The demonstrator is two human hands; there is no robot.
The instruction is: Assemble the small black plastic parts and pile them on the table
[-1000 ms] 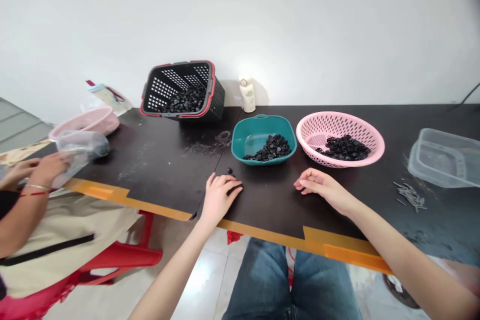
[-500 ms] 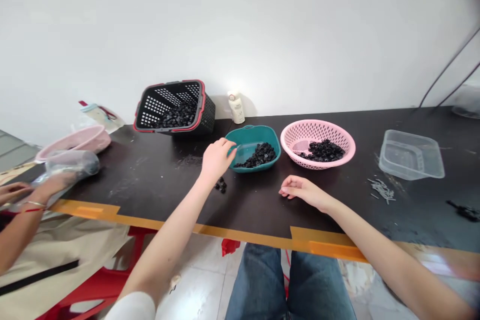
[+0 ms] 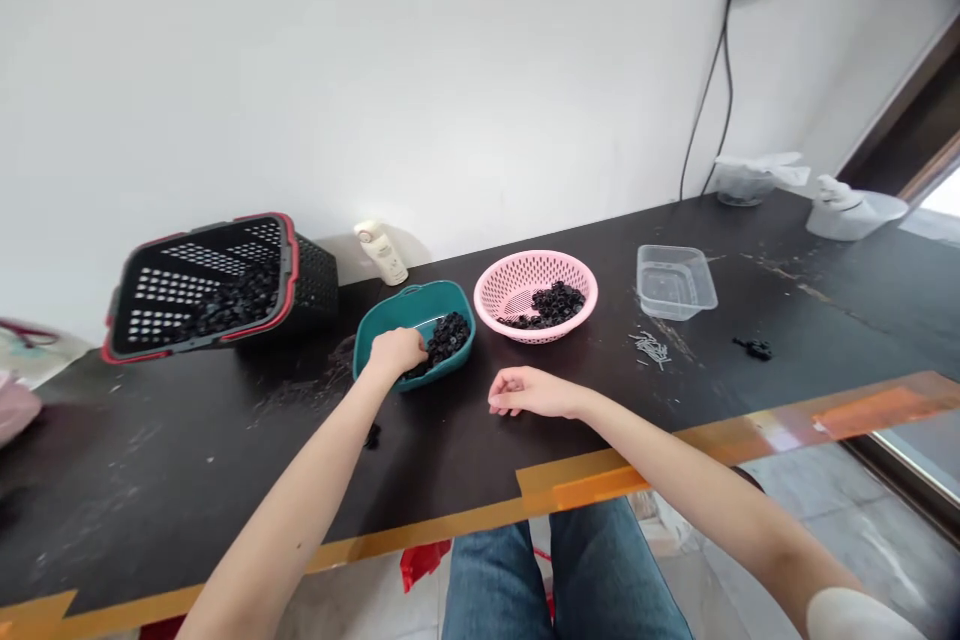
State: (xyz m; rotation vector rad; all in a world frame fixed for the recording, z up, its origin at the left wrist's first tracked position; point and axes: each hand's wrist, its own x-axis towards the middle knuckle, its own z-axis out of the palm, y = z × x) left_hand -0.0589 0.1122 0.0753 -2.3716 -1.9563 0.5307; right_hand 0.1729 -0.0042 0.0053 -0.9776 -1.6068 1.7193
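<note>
My left hand (image 3: 396,352) reaches into the teal bowl (image 3: 382,324) and its curled fingers rest on the pile of small black round parts (image 3: 444,336) inside. What the fingers hold, if anything, is hidden. My right hand (image 3: 525,391) lies on the black table (image 3: 150,480) in front of the bowl, fingers loosely curled with nothing seen in them. A few loose black parts (image 3: 371,436) lie on the table beside my left forearm.
A pink perforated basket (image 3: 537,297) with black parts stands right of the teal bowl. A tilted black-and-red crate (image 3: 214,285) of parts is at the left, a clear plastic tray (image 3: 674,280) and small metal pins (image 3: 651,348) at the right. A white bottle (image 3: 382,253) lies by the wall.
My left hand moved from the table up into the teal bowl onto the black parts. My head turned right, so the person at the left has dropped out of view. The right hand stayed put.
</note>
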